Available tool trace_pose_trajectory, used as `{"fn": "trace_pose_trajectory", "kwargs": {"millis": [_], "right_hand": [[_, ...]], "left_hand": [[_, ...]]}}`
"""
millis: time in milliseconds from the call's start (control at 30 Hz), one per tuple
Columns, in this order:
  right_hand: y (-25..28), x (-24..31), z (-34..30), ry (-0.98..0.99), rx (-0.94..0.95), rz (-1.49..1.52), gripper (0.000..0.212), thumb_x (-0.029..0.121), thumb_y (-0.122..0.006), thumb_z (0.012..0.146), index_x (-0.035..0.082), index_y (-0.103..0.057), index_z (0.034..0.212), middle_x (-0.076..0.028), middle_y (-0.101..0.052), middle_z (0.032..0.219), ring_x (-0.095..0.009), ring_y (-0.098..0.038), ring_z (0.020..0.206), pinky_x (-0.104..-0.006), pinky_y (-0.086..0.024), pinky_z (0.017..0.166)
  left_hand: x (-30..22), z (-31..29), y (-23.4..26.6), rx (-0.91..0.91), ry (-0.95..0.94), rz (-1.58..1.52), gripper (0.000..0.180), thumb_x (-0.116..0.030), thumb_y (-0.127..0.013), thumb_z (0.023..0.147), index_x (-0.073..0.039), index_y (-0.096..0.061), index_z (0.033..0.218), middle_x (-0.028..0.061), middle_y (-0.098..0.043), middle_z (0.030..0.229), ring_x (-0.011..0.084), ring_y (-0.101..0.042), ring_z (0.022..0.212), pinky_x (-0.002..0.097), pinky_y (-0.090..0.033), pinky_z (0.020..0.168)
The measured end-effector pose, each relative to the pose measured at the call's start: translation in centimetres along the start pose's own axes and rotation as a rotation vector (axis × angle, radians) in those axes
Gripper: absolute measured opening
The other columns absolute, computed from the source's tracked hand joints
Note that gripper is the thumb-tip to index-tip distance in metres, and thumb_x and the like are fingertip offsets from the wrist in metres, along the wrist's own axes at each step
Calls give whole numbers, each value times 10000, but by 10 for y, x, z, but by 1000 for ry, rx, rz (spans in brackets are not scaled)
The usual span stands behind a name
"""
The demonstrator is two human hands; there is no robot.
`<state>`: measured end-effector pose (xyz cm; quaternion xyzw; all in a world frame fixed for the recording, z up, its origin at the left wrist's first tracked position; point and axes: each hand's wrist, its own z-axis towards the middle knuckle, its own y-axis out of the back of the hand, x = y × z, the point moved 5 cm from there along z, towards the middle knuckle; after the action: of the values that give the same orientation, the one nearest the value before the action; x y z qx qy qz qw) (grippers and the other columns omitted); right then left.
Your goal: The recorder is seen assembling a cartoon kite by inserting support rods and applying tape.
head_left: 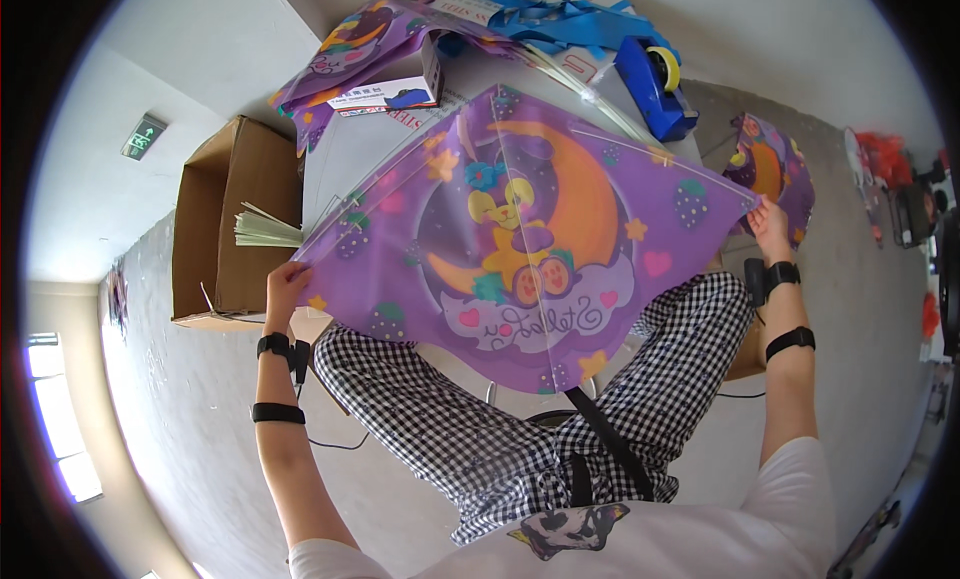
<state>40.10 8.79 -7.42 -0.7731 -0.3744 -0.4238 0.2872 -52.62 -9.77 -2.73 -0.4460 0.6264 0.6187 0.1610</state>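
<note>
Head view shows the purple kite spread wide above the checkered trousers, near the white bench. The left hand has its grip pinched closed on one side corner; the right hand likewise on the opposite corner. I suppose it is light, the sheet soft and slippery, the thin rods stiffer (they may snap), so corners are good for holding.
</note>
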Motion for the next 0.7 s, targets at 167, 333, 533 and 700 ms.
{"fn": "trace_pose_trajectory", "kwargs": {"millis": [167, 333, 533, 700], "right_hand": [[2, -7, 2, -43, -17, 26, 205, 246, -577, 953, 83, -568, 1077, -40, -628, 1050, -178, -577, 970, -313, -455, 842], [11, -16, -15, -95, 51, 127, 197, 243, -545, 975, 90, -565, 1097, -26, -621, 1093, -174, -564, 1010, -314, -431, 885], [25, -19, -18, -91, 74, 114, 218, 231, -522, 984, 79, -547, 1139, -54, -606, 1146, -188, -564, 1036, -334, -430, 899], [16, -19, -24, -26, 57, 66, 196, 229, -548, 968, 79, -556, 1094, -55, -624, 1098, -188, -584, 980, -340, -450, 880]], "left_hand": [[-5, 2, -1, 45, 0, 10, 206, -66, -711, 813, 52, -678, 978, 40, -662, 805, 81, -596, 706, 230, -484, 643], [-12, -38, 26, 79, 32, 6, 196, -47, -697, 829, 46, -676, 1001, 29, -666, 838, 71, -596, 747, 224, -486, 672], [-12, -63, 30, 124, 158, -94, 183, -15, -682, 821, 46, -673, 994, 21, -664, 821, 76, -604, 727, 226, -487, 653], [-15, -69, 19, 277, 144, 139, 154, 7, -668, 808, 50, -667, 956, 24, -644, 786, 84, -591, 684, 230, -485, 622]]}}
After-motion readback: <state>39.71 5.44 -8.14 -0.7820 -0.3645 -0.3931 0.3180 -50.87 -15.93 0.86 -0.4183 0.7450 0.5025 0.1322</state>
